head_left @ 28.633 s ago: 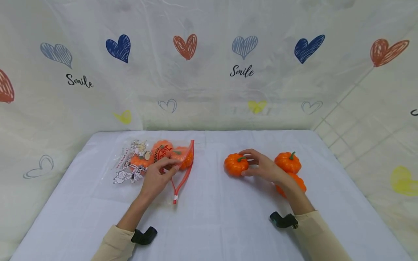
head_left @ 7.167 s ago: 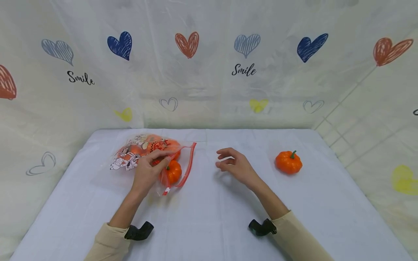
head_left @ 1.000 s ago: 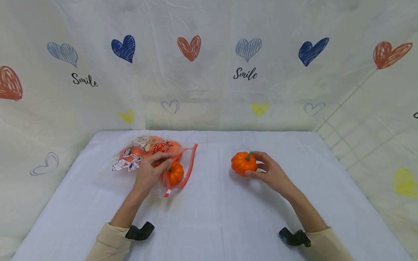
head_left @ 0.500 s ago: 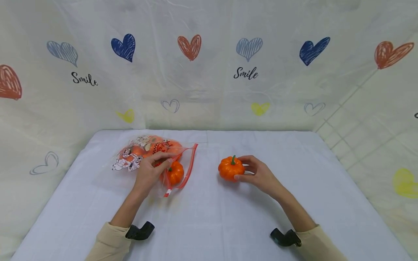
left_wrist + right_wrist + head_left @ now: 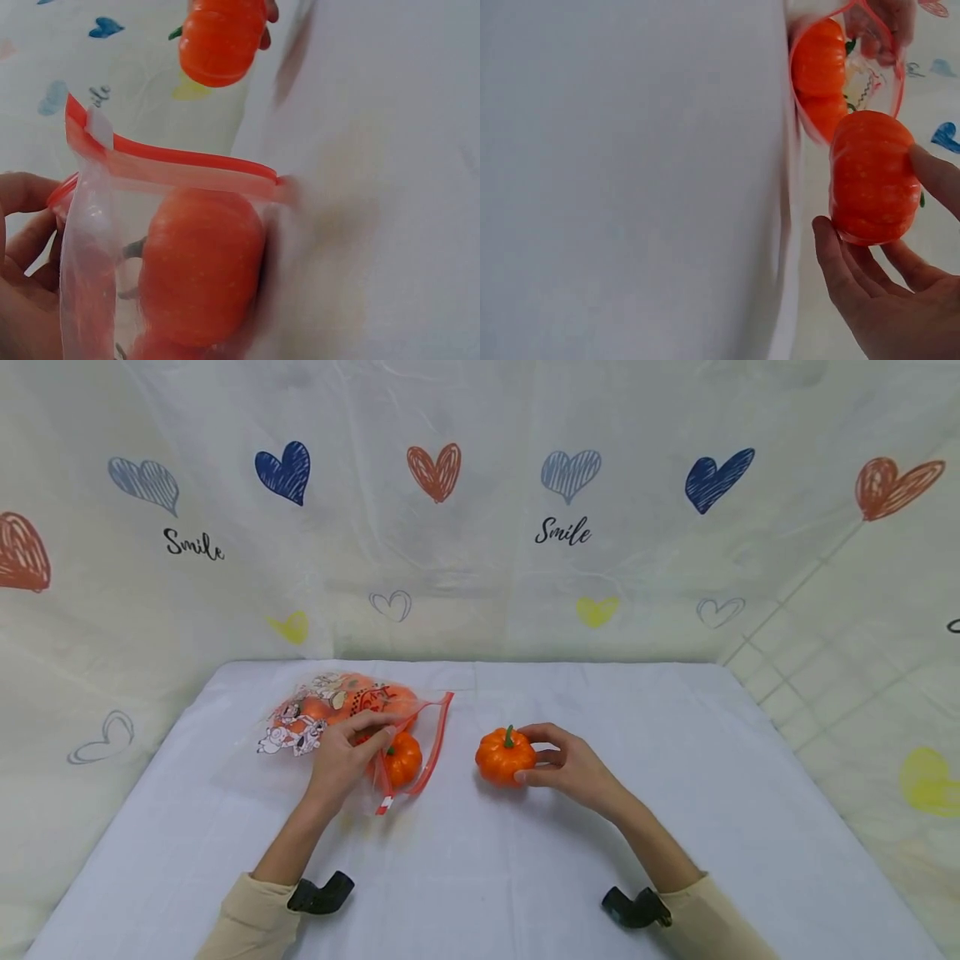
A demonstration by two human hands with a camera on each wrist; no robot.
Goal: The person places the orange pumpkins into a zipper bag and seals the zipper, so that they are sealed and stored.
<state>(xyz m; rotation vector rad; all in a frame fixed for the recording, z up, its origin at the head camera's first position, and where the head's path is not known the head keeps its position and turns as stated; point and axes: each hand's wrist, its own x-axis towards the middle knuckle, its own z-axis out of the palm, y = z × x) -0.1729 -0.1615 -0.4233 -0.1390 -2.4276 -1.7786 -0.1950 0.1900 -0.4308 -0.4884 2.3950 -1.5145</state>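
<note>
My right hand (image 5: 573,768) grips a small orange toy pumpkin (image 5: 506,758) with a green stem, held a little above the table, right of the bag's mouth. At the left, a clear zip bag (image 5: 438,739) with a red zip edge and cartoon print lies on its side. Several orange pumpkins show inside it, one pumpkin (image 5: 403,758) close to the mouth. The upper edge of that mouth is pinched by my left hand (image 5: 347,752), which keeps it lifted apart. In the right wrist view the held pumpkin (image 5: 874,180) sits between thumb and fingers, facing the bag opening (image 5: 900,82).
A white cloth covers the table (image 5: 480,877). Behind it hangs a pale curtain (image 5: 480,552) printed with hearts and the word Smile. Black camera mounts (image 5: 322,893) sit at both wrists.
Over the last second my right hand has carried the pumpkin leftward, closer to the bag. The left hand and bag stay put. Earlier, more pumpkins lay on the right side of the table.
</note>
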